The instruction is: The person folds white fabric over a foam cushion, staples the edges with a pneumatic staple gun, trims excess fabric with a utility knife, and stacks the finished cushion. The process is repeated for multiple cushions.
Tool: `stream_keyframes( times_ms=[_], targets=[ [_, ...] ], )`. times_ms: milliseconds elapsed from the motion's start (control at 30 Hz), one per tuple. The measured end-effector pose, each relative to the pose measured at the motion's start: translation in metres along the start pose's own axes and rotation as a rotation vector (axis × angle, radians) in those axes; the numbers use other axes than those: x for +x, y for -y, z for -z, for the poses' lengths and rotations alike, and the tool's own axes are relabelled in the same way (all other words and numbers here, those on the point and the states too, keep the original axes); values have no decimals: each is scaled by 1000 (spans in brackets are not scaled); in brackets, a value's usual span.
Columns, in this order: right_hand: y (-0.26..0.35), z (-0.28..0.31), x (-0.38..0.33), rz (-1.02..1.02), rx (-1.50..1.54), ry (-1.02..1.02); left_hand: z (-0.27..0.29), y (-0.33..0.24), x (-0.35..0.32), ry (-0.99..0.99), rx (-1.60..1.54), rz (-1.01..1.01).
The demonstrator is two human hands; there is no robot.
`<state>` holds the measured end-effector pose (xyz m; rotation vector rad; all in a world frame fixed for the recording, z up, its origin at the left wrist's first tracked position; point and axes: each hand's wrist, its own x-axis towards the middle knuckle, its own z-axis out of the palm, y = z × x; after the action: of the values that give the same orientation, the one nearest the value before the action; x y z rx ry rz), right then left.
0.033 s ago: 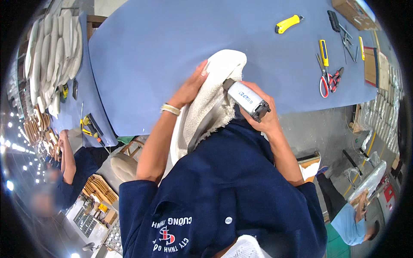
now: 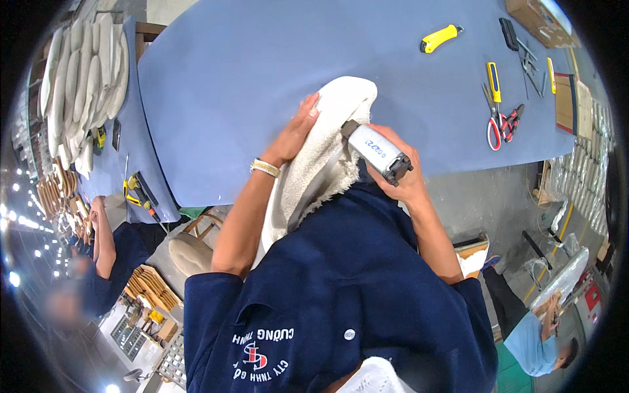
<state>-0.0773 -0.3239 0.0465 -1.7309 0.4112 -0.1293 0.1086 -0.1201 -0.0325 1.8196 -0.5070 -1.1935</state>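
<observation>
Cream pad [image 2: 321, 154] held over near edge of desk [image 2: 249, 59], left side touched by left hand [image 2: 295, 136], grip flat and open, white handheld tool [image 2: 373, 147] clasped in grip of right hand [image 2: 407, 160], nose [image 2: 349, 128] at pad.

Some fingers of the right hand [image 2: 411, 187] are hidden by the tool [image 2: 375, 148], and the cushion's [image 2: 347, 97] lower end by the shirt [image 2: 308, 268]. The desk [image 2: 262, 52] is cut off above; a co-worker's head [image 2: 65, 304] is blurred.
</observation>
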Motion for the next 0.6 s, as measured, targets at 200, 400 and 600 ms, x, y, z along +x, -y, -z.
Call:
stream_keyframes(
  times_ms=[200, 400, 600],
  targets=[
    [-8, 1, 5, 47, 20, -24, -21, -29, -17, -45, 209, -109],
    [-14, 0, 2, 56, -40, -40, -48, -56, -35, -195, 603, -185],
    [-16, -2, -3, 109, -82, -67, -57, -74, -41, -270, 701, -37]
  ],
)
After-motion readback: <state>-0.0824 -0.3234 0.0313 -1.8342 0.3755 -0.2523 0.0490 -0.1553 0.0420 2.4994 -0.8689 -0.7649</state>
